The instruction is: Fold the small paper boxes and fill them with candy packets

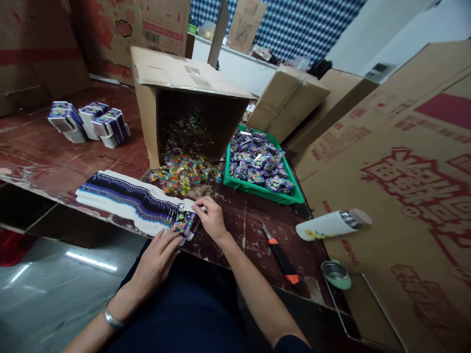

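A long overlapping row of flat printed cartons [136, 198], purple and black with white edges, lies along the table's front edge. My left hand [162, 252] rests with its fingers stretched over the near right end of this row. My right hand [211, 218] pinches thumb and forefinger together at the far edge of the top printed carton [187, 223]; the exact grip is partly hidden. Just beyond the row, small clear packets of colourful candy [184, 171] spill from a cardboard box [195, 73] lying on its side.
A green tray [263, 192] holds many purple packets. An orange-and-black utility knife [281, 260] lies right of my right forearm, near a white flask [327, 225] and its cup [336, 274]. Bundled carton stacks [110, 127] stand back left. Large cardboard boxes [405, 171] wall the right side.
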Demonstrator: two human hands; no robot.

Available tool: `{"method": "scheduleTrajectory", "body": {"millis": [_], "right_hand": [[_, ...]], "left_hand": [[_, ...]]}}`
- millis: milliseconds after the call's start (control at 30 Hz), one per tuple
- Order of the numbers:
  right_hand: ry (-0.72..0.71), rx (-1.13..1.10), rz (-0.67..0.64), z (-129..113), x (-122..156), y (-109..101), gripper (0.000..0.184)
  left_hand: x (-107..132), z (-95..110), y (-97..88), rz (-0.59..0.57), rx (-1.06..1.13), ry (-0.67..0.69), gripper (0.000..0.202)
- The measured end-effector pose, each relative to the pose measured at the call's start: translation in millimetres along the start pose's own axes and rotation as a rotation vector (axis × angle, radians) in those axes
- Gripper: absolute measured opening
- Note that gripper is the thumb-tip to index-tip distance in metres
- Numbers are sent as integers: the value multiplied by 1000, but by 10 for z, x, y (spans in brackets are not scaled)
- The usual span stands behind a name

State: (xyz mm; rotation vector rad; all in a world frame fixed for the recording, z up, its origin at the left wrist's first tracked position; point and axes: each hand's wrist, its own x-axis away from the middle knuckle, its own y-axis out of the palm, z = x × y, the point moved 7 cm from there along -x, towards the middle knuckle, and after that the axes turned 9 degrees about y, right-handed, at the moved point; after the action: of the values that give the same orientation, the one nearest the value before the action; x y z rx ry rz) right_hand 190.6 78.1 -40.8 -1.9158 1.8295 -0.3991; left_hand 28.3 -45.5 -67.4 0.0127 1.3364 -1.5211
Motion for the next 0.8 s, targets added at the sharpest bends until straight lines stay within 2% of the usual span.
{"method": "scheduleTrajectory", "body": {"millis": [67, 133, 200, 267, 300, 400, 500, 567, 633, 700, 800], "right_hand": [[63, -210, -121, -82, 90, -50, 18], [113, -350, -258, -199, 207, -68, 21], [128, -409, -337, -326, 320, -85, 23], [137, -430, -365, -418, 414, -81, 23], [143, -440, -364, -447, 453, -71, 23], [161, -474, -313, -470, 544, -40, 25], [150, -414, -177, -447, 613, -87, 22], [37, -254, -35, -496, 667, -197, 22], [-123, -72, 49, -594, 750, -269, 27], [-229, 40, -4, -655, 837, -234, 30], [-226, 76, -204, -637, 924, -88, 39]], "left_hand": [[-72, -89, -259, 164, 148, -176, 29], [-124, -243, -407, 222, 357, -405, 20], [-170, -321, -334, 84, 687, -571, 19], [-182, -269, -182, -77, 1046, -657, 29], [-176, -219, -116, -121, 1200, -681, 31], [-149, -86, 21, -69, 1507, -725, 35], [-142, 10, 88, 45, 1642, -741, 40], [-144, 37, 107, 82, 1667, -780, 46], [-162, 39, 97, 93, 1661, -808, 53], [-193, 39, 65, 87, 1647, -800, 57], [-202, 52, 34, 47, 1614, -779, 55]]}}
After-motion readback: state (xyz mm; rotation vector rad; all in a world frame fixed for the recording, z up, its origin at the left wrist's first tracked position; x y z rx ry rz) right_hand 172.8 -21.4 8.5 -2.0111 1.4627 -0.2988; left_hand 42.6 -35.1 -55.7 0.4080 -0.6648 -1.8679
